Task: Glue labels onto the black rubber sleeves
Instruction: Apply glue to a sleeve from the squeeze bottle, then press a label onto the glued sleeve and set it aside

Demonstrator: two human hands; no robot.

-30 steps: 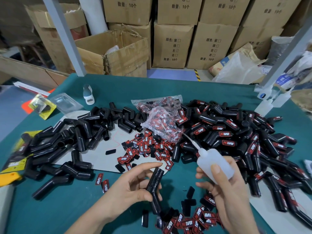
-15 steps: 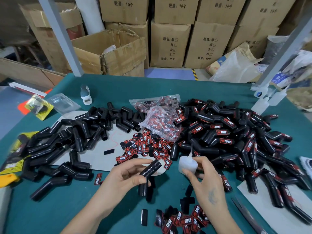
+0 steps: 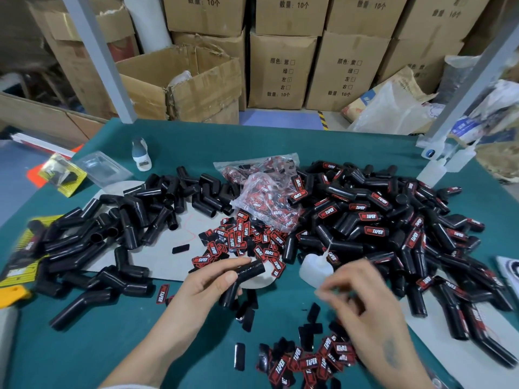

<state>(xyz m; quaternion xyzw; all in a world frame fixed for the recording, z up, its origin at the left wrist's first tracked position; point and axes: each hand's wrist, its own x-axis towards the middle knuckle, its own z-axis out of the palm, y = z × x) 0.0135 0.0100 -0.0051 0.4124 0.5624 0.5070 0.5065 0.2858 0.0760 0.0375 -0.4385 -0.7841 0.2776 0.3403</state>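
Observation:
My left hand (image 3: 207,282) grips a bent black rubber sleeve (image 3: 244,272) just above the green table, thumb on top. My right hand (image 3: 362,310) is blurred, with fingers loosely curled and nothing visible in them, hovering over the near heap of red-and-black TAPER labels (image 3: 311,360). The white glue bottle (image 3: 314,268) stands on the table between my hands, its thin nozzle pointing up and away. A second heap of labels (image 3: 244,240) lies farther back. Plain sleeves (image 3: 134,220) are piled at the left, labelled sleeves (image 3: 379,220) at the right.
A clear bag of labels (image 3: 266,192) lies mid-table. A small bottle (image 3: 141,155), a clear blister pack (image 3: 101,169) and a yellow package (image 3: 61,175) sit back left. Grey posts (image 3: 98,57) rise at the table's far corners, with cardboard boxes (image 3: 280,68) behind.
My right hand set the glue bottle down on the table, let go of it and moved toward the near labels. My left hand tilted the sleeve more level.

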